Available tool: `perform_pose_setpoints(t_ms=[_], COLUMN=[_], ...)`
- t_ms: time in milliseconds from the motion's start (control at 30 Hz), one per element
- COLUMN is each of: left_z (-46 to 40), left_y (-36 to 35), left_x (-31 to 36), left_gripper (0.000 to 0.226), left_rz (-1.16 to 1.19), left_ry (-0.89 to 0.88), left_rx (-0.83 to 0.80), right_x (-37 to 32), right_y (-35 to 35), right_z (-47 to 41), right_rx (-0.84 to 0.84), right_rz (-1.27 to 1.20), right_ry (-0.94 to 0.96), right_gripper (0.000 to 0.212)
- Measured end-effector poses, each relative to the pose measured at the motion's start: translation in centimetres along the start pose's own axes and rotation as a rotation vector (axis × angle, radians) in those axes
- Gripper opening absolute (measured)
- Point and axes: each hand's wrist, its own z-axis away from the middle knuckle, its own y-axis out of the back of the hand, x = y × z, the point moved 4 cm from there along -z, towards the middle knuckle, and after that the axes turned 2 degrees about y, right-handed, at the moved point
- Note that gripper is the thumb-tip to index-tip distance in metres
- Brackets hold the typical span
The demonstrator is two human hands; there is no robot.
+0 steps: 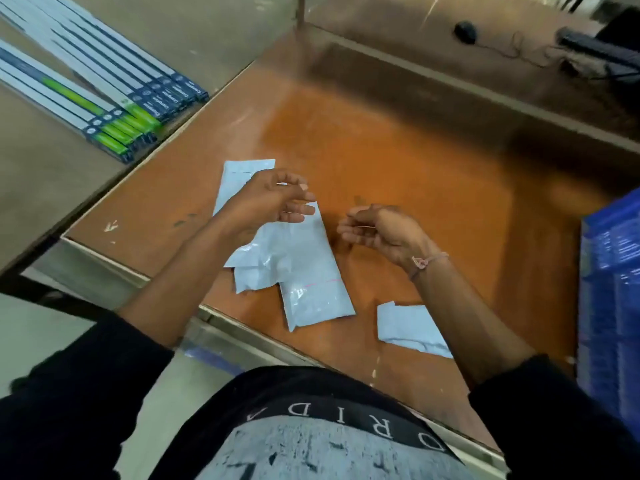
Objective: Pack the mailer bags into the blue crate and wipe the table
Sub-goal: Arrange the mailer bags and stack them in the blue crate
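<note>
Bare hands [273,199] [377,228] loosely curled above mailer bags [304,258]

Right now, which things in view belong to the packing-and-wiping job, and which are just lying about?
Job:
pale grey plastic mailer bags, several, loose on the table
smaller pale grey mailer bag near the front edge
blue plastic crate at the right
orange-brown wooden table

Lying about:
long flat white and navy boxes
black computer mouse
black keyboard

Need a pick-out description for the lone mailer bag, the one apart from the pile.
Start at the blue crate on the orange table's right. The mailer bag lies left of it at the near edge, partly under the right forearm. Unlike the overlapping pile, it lies alone.
</note>
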Motion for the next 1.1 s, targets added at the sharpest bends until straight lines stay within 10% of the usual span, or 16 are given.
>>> perform_pose_setpoints(t_ms=[433,667,1100], left_z=[1.0,0.0,-1.3], left_y=[10.5,12.4,10.3], left_x=[-5.5,-8.0,-7.3], left_gripper=[0.008,0.032,0.076], left_rz=[0.119,-0.381,-0.348], left_ry=[0.043,-0.014,0.063], left_rx=[0.41,0.579,0.487], right_x=[0.1,0.4,1.6], right_y=[-10.8,-12.4,-11.2], right_z=[-2.7,-3.3,-4.0], right_rx=[0.085,0.177,0.014], right_rz=[0.493,0.731,0.076], right_ry=[0.186,0.257,-0.026], right_gripper=[0.015,0.031,0.027])
